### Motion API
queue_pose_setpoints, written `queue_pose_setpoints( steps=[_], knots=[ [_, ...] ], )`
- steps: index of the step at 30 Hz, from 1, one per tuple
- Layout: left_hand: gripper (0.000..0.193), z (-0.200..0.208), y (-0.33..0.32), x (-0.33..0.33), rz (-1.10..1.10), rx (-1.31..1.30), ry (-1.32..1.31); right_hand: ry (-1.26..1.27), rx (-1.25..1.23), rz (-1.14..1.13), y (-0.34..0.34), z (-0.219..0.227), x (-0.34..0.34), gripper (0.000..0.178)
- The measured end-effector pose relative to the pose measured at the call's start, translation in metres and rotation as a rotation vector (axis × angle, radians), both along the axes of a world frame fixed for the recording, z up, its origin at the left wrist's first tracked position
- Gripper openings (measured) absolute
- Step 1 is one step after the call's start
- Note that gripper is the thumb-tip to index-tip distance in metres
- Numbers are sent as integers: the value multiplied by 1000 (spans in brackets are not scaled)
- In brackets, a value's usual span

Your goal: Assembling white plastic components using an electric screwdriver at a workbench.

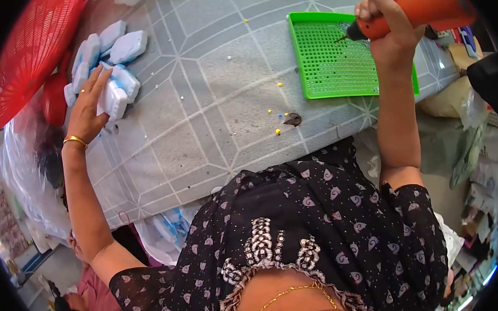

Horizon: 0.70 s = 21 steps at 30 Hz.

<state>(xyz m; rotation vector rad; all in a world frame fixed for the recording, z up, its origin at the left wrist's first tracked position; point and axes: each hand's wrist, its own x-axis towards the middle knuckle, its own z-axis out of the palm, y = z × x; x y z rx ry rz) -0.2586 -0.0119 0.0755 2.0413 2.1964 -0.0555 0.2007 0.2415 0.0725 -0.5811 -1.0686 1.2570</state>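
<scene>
1. Right hand point(395, 29) closed round one orange power driver point(437, 12), bit point(341, 39) over one green tray point(344, 96).
2. Left hand point(87, 108) half open on white-blue blocks point(128, 46), at least seven, table's left; grip: can't tell.
3. Wide open table point(207, 90) between blocks and tray; tray near table edge.

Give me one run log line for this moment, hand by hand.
left hand: touching white blocks | right hand: gripping orange drill | drill tip: over green tray

A red latticed plastic basket point(32, 51) sits at the far left — clear plastic sheeting point(25, 170) bunched below it. Yellow bits point(278, 132) dot the grey patterned tabletop point(206, 104) — several near a dark mark point(292, 119).
</scene>
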Motion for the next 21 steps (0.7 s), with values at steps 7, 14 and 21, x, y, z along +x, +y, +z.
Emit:
queue_pose_setpoints(
  steps=[7,14,21],
  knots=[
    [79,21,-1,15,-8,72,110,-68,80,26,5,-13,16,20],
    [66,17,7,103,33,232,-193,-66,66,-34,7,-19,24,23],
    [54,-2,27,177,60,118,-140,-76,51,4,7,-24,26,21]
  ],
)
